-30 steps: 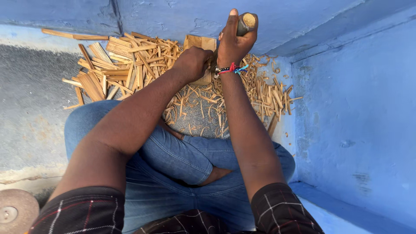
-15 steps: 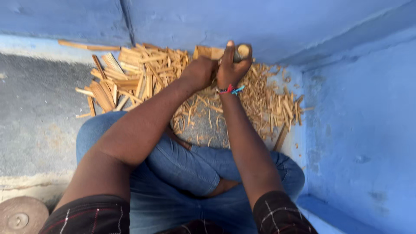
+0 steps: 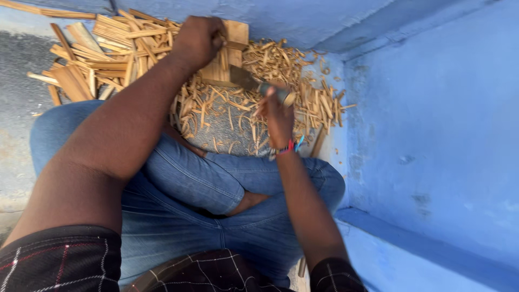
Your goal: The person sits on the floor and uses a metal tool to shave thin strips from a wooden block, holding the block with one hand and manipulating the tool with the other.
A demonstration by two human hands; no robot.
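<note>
While my left hand [image 3: 197,40] grips the wood block [image 3: 227,54] upright at twelve o'clock, my right hand [image 3: 278,116] is closed around the knife [image 3: 254,84], blade at the block's base. I judge I'm mid-split. Sticks [image 3: 97,48] lie at ten o'clock, chips [image 3: 303,103] at two.

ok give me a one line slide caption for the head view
Left hand steadies a wooden block while right hand holds a blade against it.
</note>
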